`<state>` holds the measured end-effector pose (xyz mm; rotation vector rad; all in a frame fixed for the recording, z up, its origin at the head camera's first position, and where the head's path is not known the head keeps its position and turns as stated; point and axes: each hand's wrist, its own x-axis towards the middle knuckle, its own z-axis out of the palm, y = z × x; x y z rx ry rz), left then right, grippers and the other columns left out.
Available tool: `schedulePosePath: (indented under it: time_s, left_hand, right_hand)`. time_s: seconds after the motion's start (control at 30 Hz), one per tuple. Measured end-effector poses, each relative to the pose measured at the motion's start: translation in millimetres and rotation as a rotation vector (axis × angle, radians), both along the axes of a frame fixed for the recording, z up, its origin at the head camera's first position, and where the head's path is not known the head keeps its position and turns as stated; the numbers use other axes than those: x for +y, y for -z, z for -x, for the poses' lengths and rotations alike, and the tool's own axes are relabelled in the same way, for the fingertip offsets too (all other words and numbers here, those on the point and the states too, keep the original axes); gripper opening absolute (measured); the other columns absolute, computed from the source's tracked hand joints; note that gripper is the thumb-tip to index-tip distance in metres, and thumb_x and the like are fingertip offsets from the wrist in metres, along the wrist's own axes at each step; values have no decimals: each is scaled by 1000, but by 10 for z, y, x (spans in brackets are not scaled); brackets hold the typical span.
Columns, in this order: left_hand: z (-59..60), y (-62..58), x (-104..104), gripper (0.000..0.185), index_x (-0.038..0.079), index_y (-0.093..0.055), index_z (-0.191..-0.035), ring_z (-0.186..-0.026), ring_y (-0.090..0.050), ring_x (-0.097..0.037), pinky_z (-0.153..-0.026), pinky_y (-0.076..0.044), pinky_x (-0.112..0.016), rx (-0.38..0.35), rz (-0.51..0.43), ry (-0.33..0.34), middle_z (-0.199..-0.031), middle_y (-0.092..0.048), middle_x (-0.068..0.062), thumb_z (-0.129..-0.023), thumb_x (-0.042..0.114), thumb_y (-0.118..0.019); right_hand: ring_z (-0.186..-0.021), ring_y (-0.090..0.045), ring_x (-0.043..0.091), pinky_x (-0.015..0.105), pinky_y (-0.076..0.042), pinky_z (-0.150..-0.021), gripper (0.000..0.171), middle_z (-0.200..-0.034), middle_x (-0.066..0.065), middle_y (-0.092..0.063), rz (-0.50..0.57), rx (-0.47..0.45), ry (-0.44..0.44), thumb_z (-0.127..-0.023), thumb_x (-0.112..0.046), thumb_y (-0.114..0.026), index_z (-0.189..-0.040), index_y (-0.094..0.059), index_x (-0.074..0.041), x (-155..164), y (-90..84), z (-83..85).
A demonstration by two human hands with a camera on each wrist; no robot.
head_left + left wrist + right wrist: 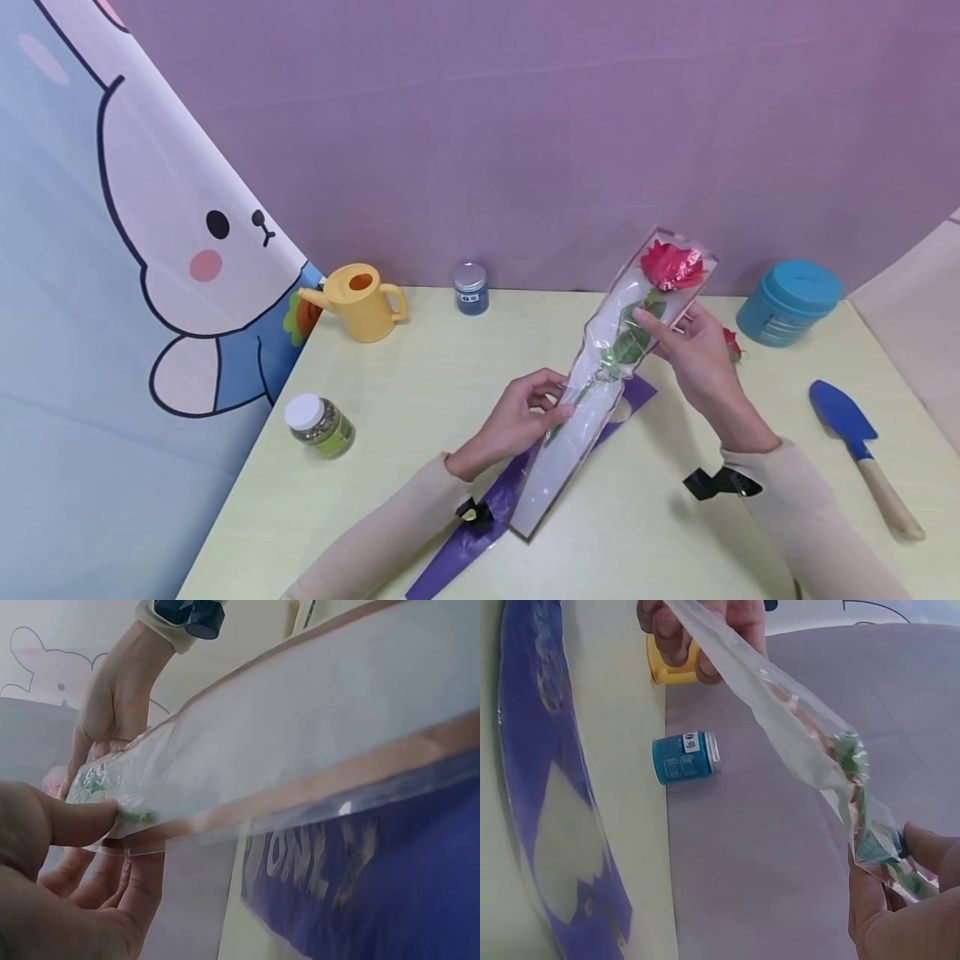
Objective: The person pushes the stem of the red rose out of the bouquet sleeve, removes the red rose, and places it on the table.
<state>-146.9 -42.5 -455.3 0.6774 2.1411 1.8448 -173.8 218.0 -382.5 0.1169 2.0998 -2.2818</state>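
Held aloft over the tabletop (420,392): a clear sleeve (592,392) with a red rose (670,265) inside, long axis slanting from near-left up to far-right. Left hand (517,417) pinching the sleeve's middle, thumb and fingers (71,821) curled round the stem. Right hand (693,350) gripping just below the bloom, nearer the flower end. Beneath, flat on the tabletop: a purple sleeve (480,521), roughly parallel.
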Motion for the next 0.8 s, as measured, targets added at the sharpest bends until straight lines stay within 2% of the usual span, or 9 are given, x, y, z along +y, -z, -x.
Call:
schedulePosePath:
  time_s: [0.17,0.37,0.57,0.8]
  left_hand:
    - [-1,5,27,29,-7,-64,-121,-73,-63,-1,-71,-53,-17,-19,-26,-12,-109,-73,-32,-94,0,-71]
    - [28,20,52,29,-6,-64,-122,-74,-63,0,-72,-54,-18,-6,-55,-36,-111,-73,-32,-94,1,-71]
    - [45,14,51,29,-7,-64,-121,-74,-63,-1,-72,-54,-17,-29,-85,-70,-111,-72,-34,-94,-1,-71]
    - [74,11,45,28,-7,-65,-120,-75,-63,-2,-72,-54,-17,-36,-88,-107,-111,-72,-33,-92,-3,-71]
  right_hand:
    - [-103,-72,-2,15,-59,-86,68,-119,-16,-71,-28,18,-18,-97,-28,-75,-153,-43,-7,-65,61,-7]
    - [-99,-75,0,16,-59,-87,45,-110,-16,-76,-6,23,-38,-98,-24,-74,-136,-55,-13,-144,110,-4]
    - [-101,-75,2,19,-60,-88,46,-111,-16,-77,1,48,-80,-100,-22,-72,-140,-54,-9,-243,171,-6]
    - [-91,-76,3,22,-62,-79,42,-102,-18,-79,-35,63,-110,-102,-19,-67,-137,-54,2,-346,257,-7]
